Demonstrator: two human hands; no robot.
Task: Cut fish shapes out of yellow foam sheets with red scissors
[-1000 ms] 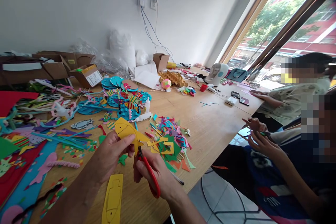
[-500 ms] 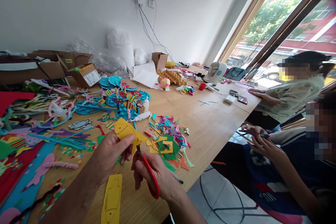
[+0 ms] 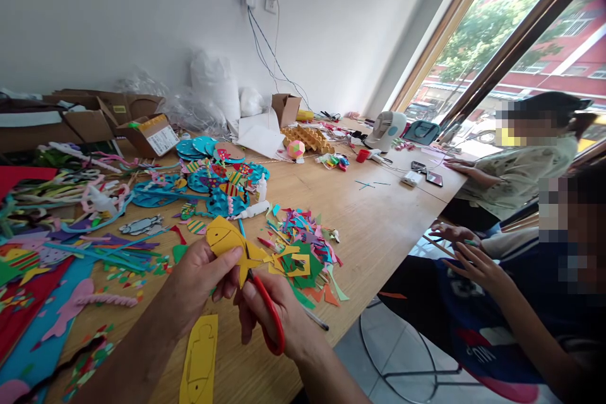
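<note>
Between the thumb and fingers of my left hand [image 3: 204, 278] is a yellow paper fish [image 3: 225, 235] with drawn lines and a dot eye, its tail pointing right. My right hand [image 3: 279, 303] is closed around red-handled scissors [image 3: 272, 319]. Their dark blades meet the fish near its tail, and the blade tips are partly hidden by the paper. Below my hands lies a yellow strip [image 3: 199, 360] with an outlined fish drawn on it. Right of the fish, yellow offcuts [image 3: 299, 264] rest on a heap of coloured scraps [image 3: 307, 233].
Pipe cleaners and paper pieces cover the left of the table [image 3: 364, 221]. Glue bottles [image 3: 255, 209] lie near blue decorated plates [image 3: 227, 199]. A pen [image 3: 317, 319] is by the scraps. Cardboard boxes [image 3: 149, 136] stand behind, a fan [image 3: 386, 131] farther off. Two people sit at right.
The scissors have shifted slightly against the fish's tail, with more of the tail showing below the blades. The view has moved a little. The nearer person's hands have shifted.
</note>
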